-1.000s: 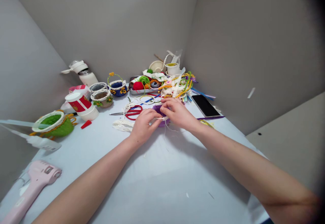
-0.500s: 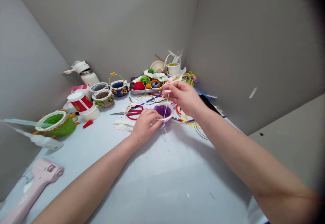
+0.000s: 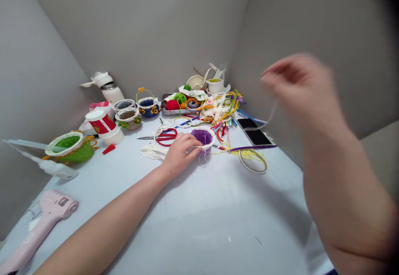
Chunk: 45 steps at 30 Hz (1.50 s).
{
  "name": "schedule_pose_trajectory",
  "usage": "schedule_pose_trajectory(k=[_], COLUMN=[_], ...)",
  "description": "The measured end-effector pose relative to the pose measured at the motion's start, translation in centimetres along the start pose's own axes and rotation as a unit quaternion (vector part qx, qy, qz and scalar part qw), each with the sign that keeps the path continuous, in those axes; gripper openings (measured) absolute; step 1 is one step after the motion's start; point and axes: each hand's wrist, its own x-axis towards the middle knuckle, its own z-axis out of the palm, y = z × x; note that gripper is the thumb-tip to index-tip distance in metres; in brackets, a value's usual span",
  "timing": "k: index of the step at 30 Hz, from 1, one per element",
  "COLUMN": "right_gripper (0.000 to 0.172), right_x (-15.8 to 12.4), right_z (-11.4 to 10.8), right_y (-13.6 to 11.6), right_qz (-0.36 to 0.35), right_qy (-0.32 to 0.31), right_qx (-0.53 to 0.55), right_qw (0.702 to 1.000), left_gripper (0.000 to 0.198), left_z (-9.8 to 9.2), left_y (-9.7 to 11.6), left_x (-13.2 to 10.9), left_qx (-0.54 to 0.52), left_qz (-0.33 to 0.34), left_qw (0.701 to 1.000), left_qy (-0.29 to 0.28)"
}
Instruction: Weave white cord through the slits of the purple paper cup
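My left hand (image 3: 181, 153) pinches the near-left part of the white braided rim of a small purple basket (image 3: 202, 137) on the table. A thin white thread end (image 3: 203, 165) curls on the table in front of it. High at the right, my right hand (image 3: 299, 88) is blurred by motion, its fingers pinched together. From them hangs a pale thread (image 3: 274, 111), which sweeps down to the left over a black phone (image 3: 254, 132). Red-handled scissors (image 3: 166, 137) and a piece of white lace (image 3: 153, 152) lie just left of the basket.
A pink glue gun (image 3: 50, 217), a white glue bottle (image 3: 59, 170) and a green basket (image 3: 76, 152) stand at the left. Paper cups (image 3: 104, 126) and small decorated baskets (image 3: 147, 107) line the back left. Behind are a metal tray (image 3: 174, 112) of yarn, heaped ribbons (image 3: 218, 109) and a tape roll (image 3: 253, 166).
My right hand has moved up and to the right, away from the purple basket, drawing the thread along. My left hand stays at the basket's rim.
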Motion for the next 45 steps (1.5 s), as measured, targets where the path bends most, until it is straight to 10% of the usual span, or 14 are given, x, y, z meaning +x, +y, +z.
schedule_pose_trajectory(k=[4,13,16,23,29,36,45], right_gripper=[0.014,0.011,0.013,0.012,0.009,0.020,0.032], right_x=[-2.6,-3.4,-2.9,-1.0,-0.7,-1.7,-8.1], right_z=[6.5,9.7,9.7,7.1,4.9,4.8,10.8], right_y=[0.2,2.1,2.4,4.6,6.5,5.9,2.7], right_qz=[-0.007,-0.013,0.022,0.035,0.025,0.056,0.142], right_qy=[-0.256,-0.296,-0.216,0.246,0.334,0.211,-0.205], right_qx=[-0.124,-0.081,-0.015,0.078,0.058,-0.056,0.009], right_qw=[0.959,0.952,0.976,0.965,0.941,0.974,0.968], left_gripper=[0.011,0.009,0.009,0.011,0.011,0.011,0.010], left_z=[-0.1,0.0,-0.1,-0.1,-0.1,-0.2,-0.1], left_y=[0.1,0.1,0.1,0.1,0.2,0.3,0.1], left_x=[-0.1,-0.2,-0.2,-0.2,-0.1,-0.1,-0.2], left_qx=[0.006,0.005,0.006,0.005,0.003,0.004,0.005], left_qz=[-0.001,-0.002,-0.007,-0.002,-0.010,-0.011,-0.016], left_qw=[1.000,1.000,1.000,1.000,1.000,1.000,1.000], left_qy=[0.004,0.010,0.006,0.001,0.000,0.002,0.008])
